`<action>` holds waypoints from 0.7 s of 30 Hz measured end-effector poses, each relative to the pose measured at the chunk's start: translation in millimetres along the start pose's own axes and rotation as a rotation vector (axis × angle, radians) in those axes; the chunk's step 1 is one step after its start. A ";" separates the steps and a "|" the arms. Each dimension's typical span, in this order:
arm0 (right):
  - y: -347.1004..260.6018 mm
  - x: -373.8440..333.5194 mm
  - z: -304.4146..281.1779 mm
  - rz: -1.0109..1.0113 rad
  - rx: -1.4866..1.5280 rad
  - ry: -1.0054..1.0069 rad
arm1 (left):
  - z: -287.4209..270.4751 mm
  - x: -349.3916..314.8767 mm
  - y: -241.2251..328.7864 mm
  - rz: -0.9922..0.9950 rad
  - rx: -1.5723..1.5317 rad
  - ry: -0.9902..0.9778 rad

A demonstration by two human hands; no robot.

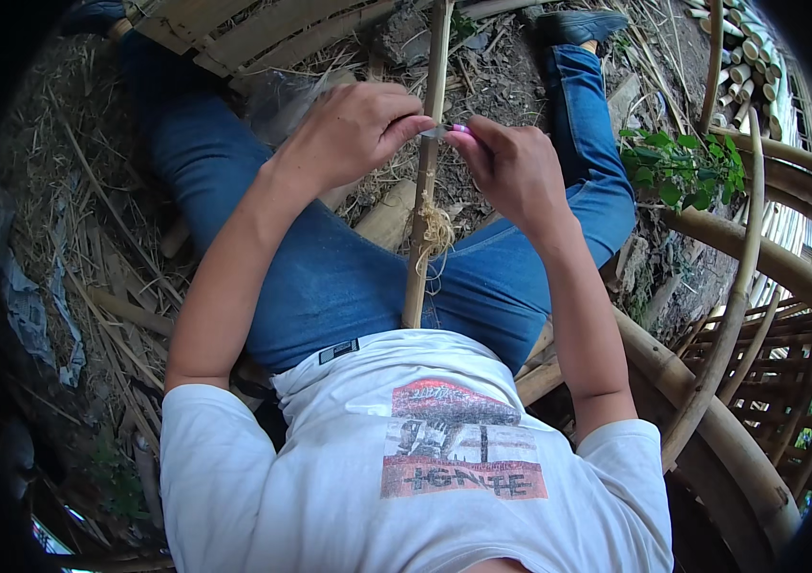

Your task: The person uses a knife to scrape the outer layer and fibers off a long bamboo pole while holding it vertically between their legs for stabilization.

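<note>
A long, slim bamboo pole [419, 253] runs away from my waist between my legs. Across its upper part lies a small thin blade [435, 132] with a pink-purple end. My right hand [518, 172] is closed on that coloured end, on the right of the pole. On the other side, my left hand [353, 134] pinches the blade's opposite end between thumb and curled fingers; the exact grip is partly hidden. Lower down, a tuft of pale curled shavings [437, 229] clings to the pole.
Bent bamboo poles [769, 253] and a woven bamboo basket [798, 382] stand on the right. Cut bamboo pieces [750, 62] are stacked at the far right, beyond a leafy green plant [678, 167]. Bamboo slats [263, 38] lie at the far left; dry straw [91, 229] litters the ground.
</note>
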State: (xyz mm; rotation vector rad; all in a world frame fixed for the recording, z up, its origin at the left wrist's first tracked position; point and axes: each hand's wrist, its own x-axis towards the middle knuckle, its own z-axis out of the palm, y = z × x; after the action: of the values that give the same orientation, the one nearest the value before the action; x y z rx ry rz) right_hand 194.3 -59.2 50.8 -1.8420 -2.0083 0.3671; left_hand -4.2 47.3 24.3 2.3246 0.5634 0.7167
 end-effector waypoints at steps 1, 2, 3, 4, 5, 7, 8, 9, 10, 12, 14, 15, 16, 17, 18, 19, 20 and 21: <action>3.7 7.6 -3.2 -0.003 -0.004 -0.002 | -3.1 8.8 -1.8 0.101 0.112 0.059; 9.9 20.8 -5.2 -0.030 -0.027 0.009 | -4.1 17.3 -9.3 0.098 0.114 0.062; 16.8 33.9 -5.7 -0.057 -0.050 0.021 | -4.4 28.0 -21.0 0.109 0.067 0.065; 25.3 46.0 -4.2 -0.058 -0.050 0.021 | -4.7 39.0 -31.0 0.123 0.018 0.066; 34.5 58.5 -3.6 -0.085 -0.082 0.063 | -7.3 49.1 -35.1 -0.029 -0.063 -0.049; 51.8 82.8 -3.1 -0.115 -0.114 0.104 | -4.2 64.5 -56.0 -0.058 -0.076 -0.067; 56.3 94.2 -4.2 -0.178 -0.149 0.146 | -2.0 69.9 -67.6 -0.092 -0.088 -0.088; 60.4 100.6 -5.4 -0.240 -0.183 0.186 | 3.3 74.4 -77.6 -0.171 -0.208 -0.062; 59.4 104.8 -10.0 -0.236 -0.181 0.181 | 3.7 78.1 -76.7 -0.175 -0.212 -0.066; 51.3 114.6 -24.6 -0.239 -0.072 0.094 | -0.5 86.1 -66.8 -0.226 -0.160 -0.032; 49.5 115.1 -28.0 -0.236 -0.092 0.085 | 3.9 83.3 -64.6 -0.250 -0.201 0.016; 48.6 114.1 -28.8 -0.235 -0.111 0.081 | 3.7 82.6 -64.8 -0.237 -0.166 0.025; 47.7 112.5 -28.7 -0.233 -0.130 0.077 | 3.0 81.7 -63.5 -0.224 -0.131 0.031; 47.0 111.0 -28.1 -0.227 -0.108 0.063 | 2.4 80.7 -61.9 -0.227 -0.136 0.030; 47.8 108.4 -26.7 -0.224 -0.107 0.058 | 1.5 80.1 -60.0 -0.208 -0.131 0.033; 49.0 106.3 -25.2 -0.207 -0.068 0.047 | -1.8 80.4 -55.7 -0.188 -0.121 0.036; 49.6 104.5 -23.9 -0.190 -0.029 0.037 | -4.7 80.4 -50.8 -0.190 -0.121 0.035; 49.6 102.4 -23.0 -0.190 -0.027 0.037 | -7.6 80.4 -44.9 -0.194 -0.137 0.011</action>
State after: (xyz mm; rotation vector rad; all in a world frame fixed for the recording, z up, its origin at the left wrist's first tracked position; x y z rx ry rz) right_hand 242.6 46.0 60.2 -1.6431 -2.1498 0.2511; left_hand 43.0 126.7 26.7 2.1066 0.7116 0.6559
